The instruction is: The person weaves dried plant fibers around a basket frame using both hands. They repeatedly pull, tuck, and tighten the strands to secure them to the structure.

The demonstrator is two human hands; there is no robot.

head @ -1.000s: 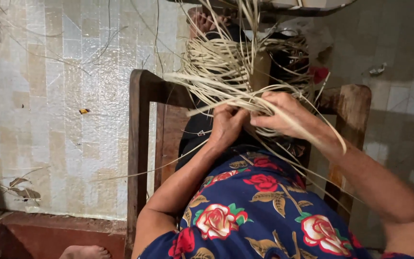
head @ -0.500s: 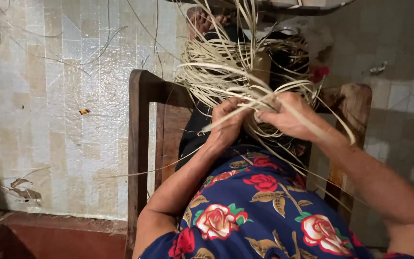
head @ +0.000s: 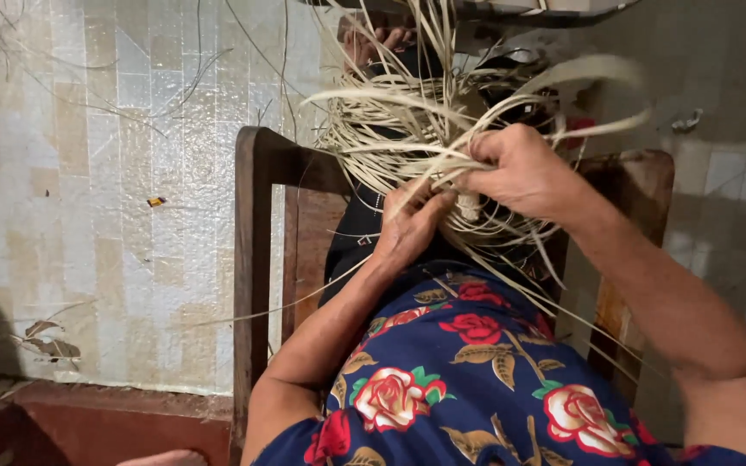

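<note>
The tangle of pale cane strips sat above the person's lap, in front of a wooden chair frame — loose ends fanned out toward the tiled floor. The left hand had its fingers curled shut on several strips at the bundle's lower edge. The right hand was closed over a bunch of strips just beside it — gripping them tight, with long ends arching over the knuckles. A floral dress covered the knees below.

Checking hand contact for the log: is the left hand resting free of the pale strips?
No: the left hand grips into the bundle of pale strips beside the right hand.
</note>
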